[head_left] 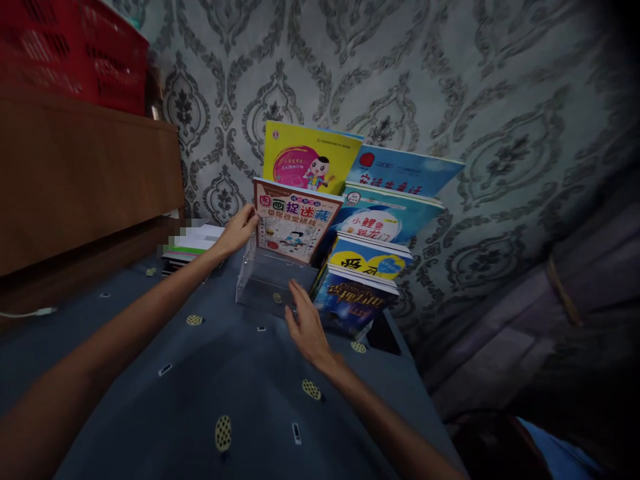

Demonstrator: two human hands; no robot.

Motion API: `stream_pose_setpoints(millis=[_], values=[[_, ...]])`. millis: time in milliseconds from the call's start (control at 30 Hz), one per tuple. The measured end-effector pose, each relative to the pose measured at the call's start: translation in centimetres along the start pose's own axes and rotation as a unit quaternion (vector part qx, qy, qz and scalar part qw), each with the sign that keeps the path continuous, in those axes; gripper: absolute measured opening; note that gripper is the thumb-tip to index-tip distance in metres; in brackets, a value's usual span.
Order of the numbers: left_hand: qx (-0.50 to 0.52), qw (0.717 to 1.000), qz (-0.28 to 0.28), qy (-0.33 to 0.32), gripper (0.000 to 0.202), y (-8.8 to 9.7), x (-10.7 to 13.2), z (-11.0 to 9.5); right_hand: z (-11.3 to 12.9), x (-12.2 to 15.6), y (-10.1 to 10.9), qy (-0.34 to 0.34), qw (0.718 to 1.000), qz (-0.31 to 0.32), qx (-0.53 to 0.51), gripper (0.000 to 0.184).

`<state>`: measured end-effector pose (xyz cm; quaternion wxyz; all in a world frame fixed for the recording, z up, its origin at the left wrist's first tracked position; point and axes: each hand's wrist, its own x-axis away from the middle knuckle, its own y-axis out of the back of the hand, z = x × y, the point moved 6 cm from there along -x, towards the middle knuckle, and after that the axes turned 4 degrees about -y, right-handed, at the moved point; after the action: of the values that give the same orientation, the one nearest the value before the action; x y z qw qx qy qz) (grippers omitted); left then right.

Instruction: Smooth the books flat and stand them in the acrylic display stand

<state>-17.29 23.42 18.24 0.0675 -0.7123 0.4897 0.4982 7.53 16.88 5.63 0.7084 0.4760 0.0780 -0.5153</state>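
- Although its small print is hard to read, the brown-bordered book (298, 227) shows its front at mid-frame, leaning back above the clear stand (261, 285).
- The left hand (240, 230) touches that book's left edge, but the far side of the cover is out of sight, so I cannot tell whether the fingers are clamped on it.
- The right hand (307, 327), with nothing in it, has its fingers apart just below center, by the stand's front; whether they touch the plastic is unclear.
- Behind, the yellow book (303, 150) has its lower part covered by the brown-bordered one.
- Right of center, the light-blue book (407, 171), teal book (395, 212) and yellow-and-blue book (374, 259) overlap in steps, lower covers hidden, down to the dark-blue book (353, 310).
- Pixelation masks part of the paper stack (193, 248), left of center.
- Upper left, the frame cuts off the red basket (75, 57).
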Motion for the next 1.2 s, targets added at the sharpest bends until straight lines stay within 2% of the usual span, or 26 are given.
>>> stream_pose_setpoints(millis=[167,233,333,433,533,600,633,700,767,833,933,1033,1200], values=[[0.006,1.000,-0.010,0.007,0.014,0.0,0.3,-0.1,-0.2,2.3,-1.5,-0.026,0.999,0.010,-0.027,0.057],[0.014,1.000,-0.013,0.002,0.022,-0.2,1.1,-0.1,-0.2,3.3,-2.2,-0.037,0.998,0.015,-0.043,0.056],[-0.039,0.999,-0.010,0.020,0.042,-0.3,4.1,0.8,-0.5,5.3,-3.4,-0.062,0.996,0.025,-0.057,0.053],[-0.201,0.975,0.035,0.088,0.042,0.2,8.8,2.8,-1.2,7.3,-4.4,-0.081,0.994,0.037,-0.060,0.050],[-0.264,0.954,0.048,0.136,0.041,2.2,12.1,5.2,-1.9,8.8,-5.2,-0.083,0.993,0.052,-0.067,0.049],[-0.296,0.940,0.054,0.158,0.050,3.9,12.5,7.2,-2.5,9.2,-5.5,-0.091,0.992,0.056,-0.070,0.047],[-0.325,0.926,0.082,0.174,0.059,4.5,12.3,8.3,-2.7,9.3,-5.6,-0.096,0.991,0.055,-0.072,0.045],[-0.386,0.882,0.174,0.208,0.079,5.2,11.4,10.8,-3.1,9.3,-5.6,-0.100,0.991,0.048,-0.075,0.044],[-0.418,0.839,0.257,0.235,0.090,5.5,10.5,12.7,-3.3,9.2,-5.5,-0.102,0.991,0.044,-0.078,0.043],[-0.417,0.827,0.287,0.246,0.091,5.7,10.0,13.8,-3.2,9.1,-5.5,-0.101,0.991,0.048,-0.078,0.042],[-0.417,0.823,0.299,0.243,0.086,5.9,10.2,13.8,-3.0,9.1,-5.4,-0.094,0.991,0.057,-0.082,0.041],[-0.427,0.822,0.305,0.220,0.077,6.2,11.1,12.5,-2.9,9.1,-5.4,-0.101,0.990,0.056,-0.084,0.041],[-0.454,0.819,0.301,0.177,0.043,6.9,12.1,10.0,-2.7,8.9,-5.2,-0.090,0.991,0.053,-0.079,0.040]])
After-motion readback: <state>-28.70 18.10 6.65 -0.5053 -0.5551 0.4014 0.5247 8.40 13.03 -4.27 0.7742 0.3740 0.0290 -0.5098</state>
